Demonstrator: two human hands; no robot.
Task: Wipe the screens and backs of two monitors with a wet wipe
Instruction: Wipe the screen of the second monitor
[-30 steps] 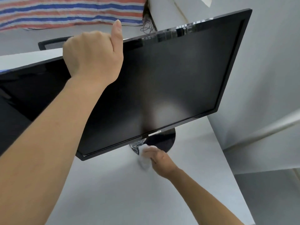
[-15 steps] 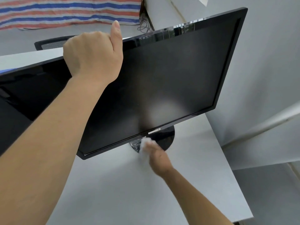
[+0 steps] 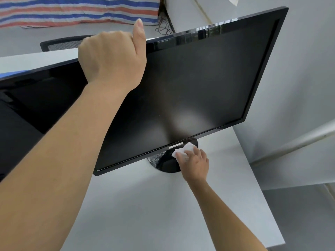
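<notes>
Rightward over the stand base (image 3: 164, 164) went the right hand (image 3: 194, 165), fingers curled on the bunched wet wipe (image 3: 183, 151), just beneath the monitor (image 3: 199, 78) on the tabletop (image 3: 145, 205). Farther up, the left hand (image 3: 112, 58) gripped the monitor's top edge, thumb raised; that steadying probably suited light strokes.

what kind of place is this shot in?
Probably an office or workroom: a monitor on a white desk, with a mesh chair behind it. The striped tarp beyond hints it's makeshift.
</notes>
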